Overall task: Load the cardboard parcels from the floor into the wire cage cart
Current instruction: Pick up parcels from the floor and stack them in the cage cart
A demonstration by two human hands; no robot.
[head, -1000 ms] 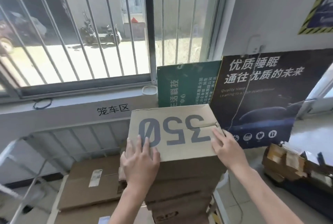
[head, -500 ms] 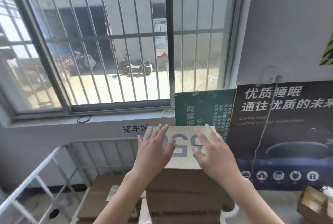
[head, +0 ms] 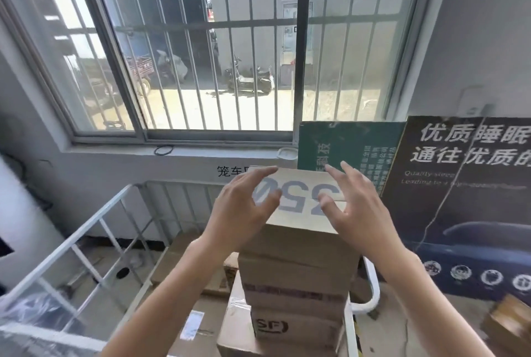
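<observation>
A cardboard parcel printed "350" (head: pixel 298 198) lies on top of a tall stack of parcels (head: pixel 296 270) inside the white wire cage cart (head: pixel 86 230). My left hand (head: pixel 244 207) is over the parcel's left edge with fingers spread and loosely bent, gripping nothing. My right hand (head: pixel 353 207) is over its right edge, also spread and loosely bent. Whether the fingertips still touch the top I cannot tell. A parcel marked SF (head: pixel 293 328) sits low in the stack.
Flat cardboard parcels (head: pixel 184 256) lie lower in the cart's left half. A green sign (head: pixel 350 149) and a dark poster (head: pixel 465 198) lean on the wall behind. Another parcel (head: pixel 508 325) lies on the floor at the right. A barred window fills the wall above.
My hands moved from the "350" parcel's near corners onto its top, then spread and lifted their fingers. The view tilted upward toward the window.
</observation>
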